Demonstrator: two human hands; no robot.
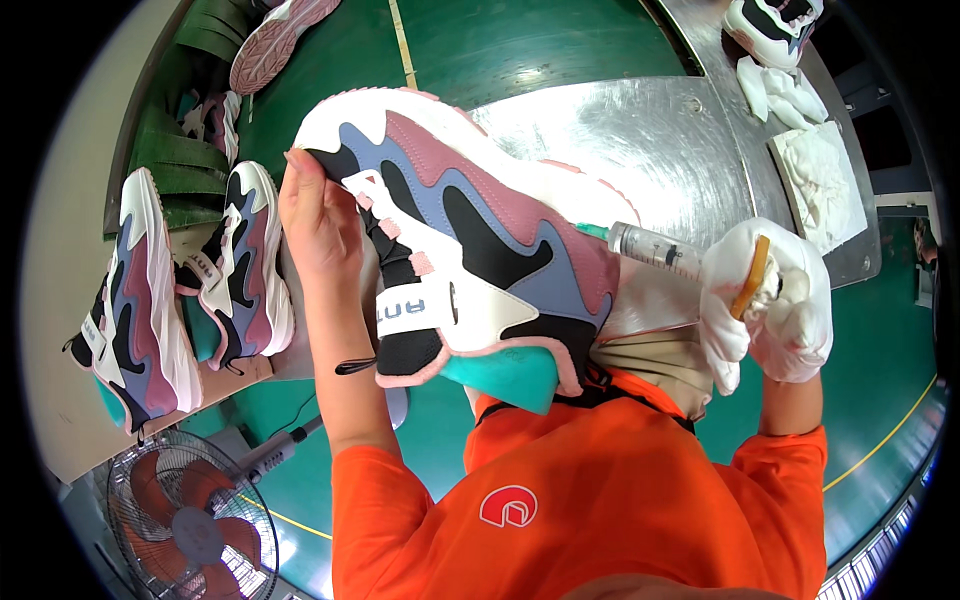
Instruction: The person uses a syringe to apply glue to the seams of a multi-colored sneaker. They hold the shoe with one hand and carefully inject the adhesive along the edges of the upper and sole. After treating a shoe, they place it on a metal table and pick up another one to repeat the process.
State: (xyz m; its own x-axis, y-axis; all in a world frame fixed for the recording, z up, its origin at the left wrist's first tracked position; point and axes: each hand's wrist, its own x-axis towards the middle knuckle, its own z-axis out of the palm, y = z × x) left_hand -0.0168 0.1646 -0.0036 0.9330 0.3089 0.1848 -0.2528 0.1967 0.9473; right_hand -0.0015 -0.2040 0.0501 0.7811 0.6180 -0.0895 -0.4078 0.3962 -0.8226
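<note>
My left hand, bare, grips a sneaker by its toe and holds it up on its side in front of my chest. The upper is pink, blue, black and white with a thick white sole; a teal insert fills the ankle opening. Closed in a white glove, my right hand holds a clear syringe with a green tip, which points at the sole edge near the heel. A yellowish-brown stick also sits in that hand. The glove hides the syringe's rear end.
Behind the sneaker lies a metal tabletop beside a green belt. Two similar sneakers stand at the left, a pink sole beyond them. At the far right are another shoe and white cloths. A fan stands lower left.
</note>
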